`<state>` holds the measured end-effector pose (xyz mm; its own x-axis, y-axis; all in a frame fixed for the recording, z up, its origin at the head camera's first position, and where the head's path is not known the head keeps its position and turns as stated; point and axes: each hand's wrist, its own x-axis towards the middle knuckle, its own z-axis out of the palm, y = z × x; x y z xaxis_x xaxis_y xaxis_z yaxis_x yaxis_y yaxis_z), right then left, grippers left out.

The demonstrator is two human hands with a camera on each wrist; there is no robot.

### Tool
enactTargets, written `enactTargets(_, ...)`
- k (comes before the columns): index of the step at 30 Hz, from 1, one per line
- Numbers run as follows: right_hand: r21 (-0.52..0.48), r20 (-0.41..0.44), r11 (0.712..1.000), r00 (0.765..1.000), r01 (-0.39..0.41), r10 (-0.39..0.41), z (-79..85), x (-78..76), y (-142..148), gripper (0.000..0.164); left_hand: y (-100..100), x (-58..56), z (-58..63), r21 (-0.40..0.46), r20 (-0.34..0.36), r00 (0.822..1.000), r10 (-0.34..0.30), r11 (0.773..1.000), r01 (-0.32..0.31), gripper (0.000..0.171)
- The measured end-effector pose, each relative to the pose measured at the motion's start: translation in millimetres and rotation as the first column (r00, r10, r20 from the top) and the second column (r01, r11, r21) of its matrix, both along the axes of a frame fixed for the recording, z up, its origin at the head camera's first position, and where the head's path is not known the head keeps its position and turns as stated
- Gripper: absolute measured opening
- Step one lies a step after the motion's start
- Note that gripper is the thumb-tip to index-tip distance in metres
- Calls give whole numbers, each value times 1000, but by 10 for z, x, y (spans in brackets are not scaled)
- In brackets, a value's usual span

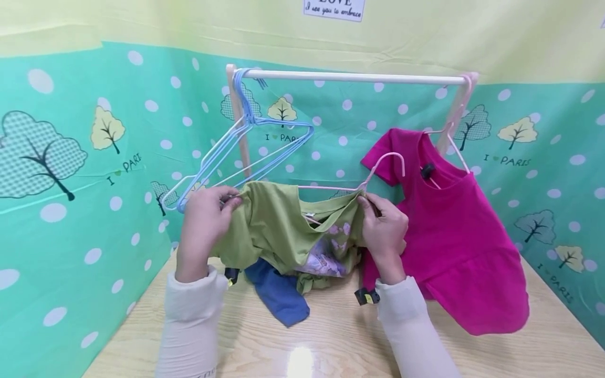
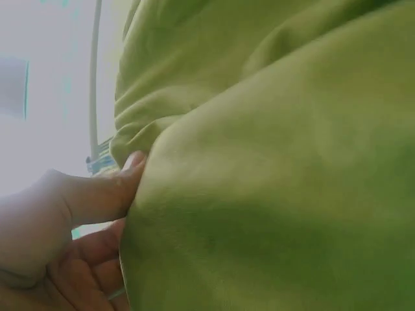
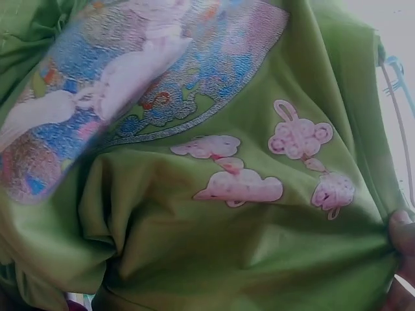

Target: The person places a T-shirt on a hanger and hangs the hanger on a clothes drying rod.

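Observation:
A green T-shirt (image 1: 276, 223) with a printed picture on its chest is held up between my two hands in the head view. My left hand (image 1: 205, 212) pinches the shirt at its left-hand shoulder and sleeve; the left wrist view has the thumb (image 2: 107, 194) against the fabric edge. On the other side, my right hand (image 1: 385, 223) pinches the shoulder beside the neckline. A pink hanger (image 1: 389, 154) runs inside the shirt, its hook rising above the right hand. Most of the hanger's body is hidden by the cloth.
Behind stands a rack with a white rail (image 1: 350, 77). Several blue and white hangers (image 1: 283, 122) hang at its left end, and a magenta dress (image 1: 454, 226) on a hanger at its right. Blue cloth (image 1: 279, 296) lies on the wooden table (image 1: 255, 346) below the shirt.

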<state>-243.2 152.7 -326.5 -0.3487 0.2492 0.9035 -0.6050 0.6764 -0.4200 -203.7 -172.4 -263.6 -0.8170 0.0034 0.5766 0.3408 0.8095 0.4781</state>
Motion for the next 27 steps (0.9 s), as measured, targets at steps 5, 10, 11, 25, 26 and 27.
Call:
enactTargets(5,6,7,1000,1000,2,-2,1,9,-10,16,38,-18,-10,-25,-2,998,-68,997,68,31)
enactTargets(10,22,11,1000,1000,13,-13,-5,20,-26,17,132,-87,-49,-64,-233,966,-111,993,99,20)
enactTargets(11,23,11,1000,1000,15,-15,-6,23,-31,17,146,-101,-57,-79,-275,955,-112,992,94,17)
enactTargets(25,21,5,999,999,41,-41,-19,52,-139,16,401,-216,-178,-295,-336,935,-116,955,12,8)
enactTargets(26,20,5,999,999,44,-44,-23,51,-146,16,414,-221,-188,-304,-326,937,-123,952,19,8)
enactTargets(27,19,4,999,999,46,-46,-27,50,-151,16,427,-222,-195,-313,-316,939,-133,949,29,9)
